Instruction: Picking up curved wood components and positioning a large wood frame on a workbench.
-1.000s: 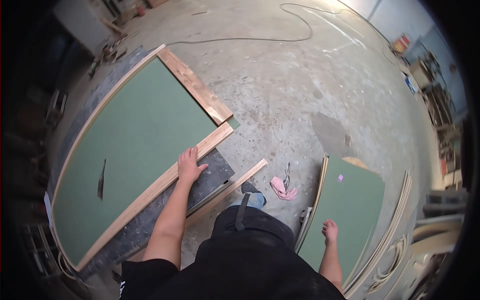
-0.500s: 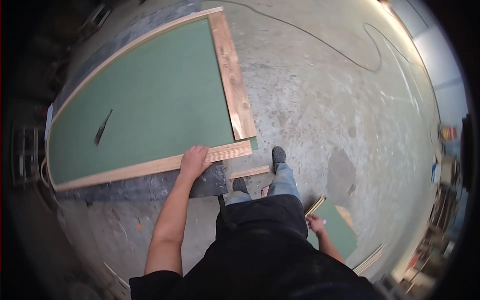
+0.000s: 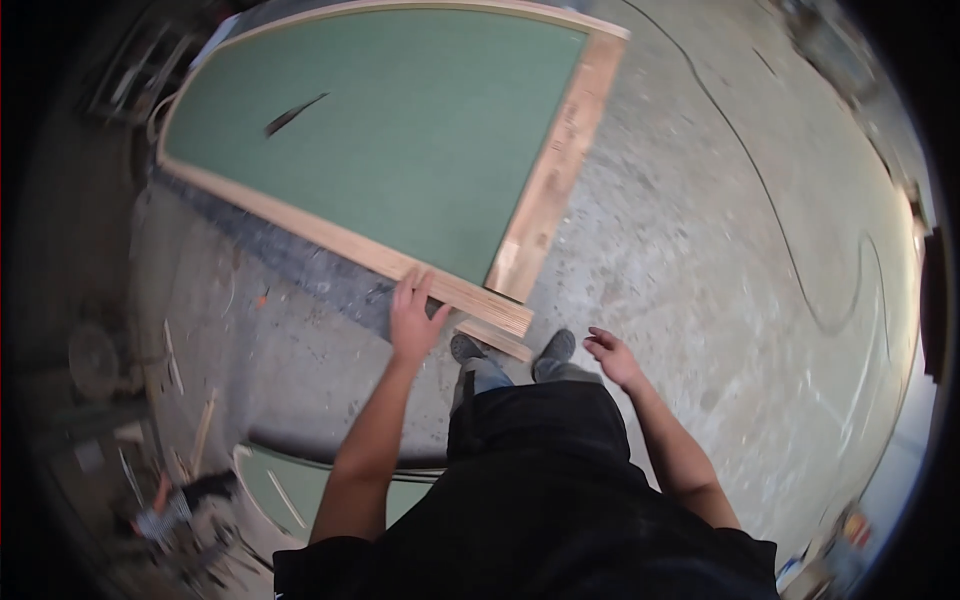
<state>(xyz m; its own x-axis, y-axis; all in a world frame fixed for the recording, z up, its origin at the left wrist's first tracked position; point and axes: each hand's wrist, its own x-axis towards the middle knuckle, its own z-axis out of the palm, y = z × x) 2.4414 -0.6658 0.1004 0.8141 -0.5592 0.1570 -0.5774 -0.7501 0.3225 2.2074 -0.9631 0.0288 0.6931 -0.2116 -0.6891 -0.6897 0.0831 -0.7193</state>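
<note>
The panel (image 3: pixel 400 140) is green, its wooden frame (image 3: pixel 560 165) pale tan, the floor (image 3: pixel 680 250) mottled grey, the shirt (image 3: pixel 530 520) black.

floor (image 3: pixel 690 230): grey, scuffed concrete | right rim: pale wall (image 3: pixel 908 425), bright light | left: dim

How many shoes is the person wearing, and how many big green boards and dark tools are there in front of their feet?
Dark grey, round-toed shoes: 2
Large flat green board edged with pale wood: 1
Slim, dark, long tool lying on that board: 1
Total: 4
</note>
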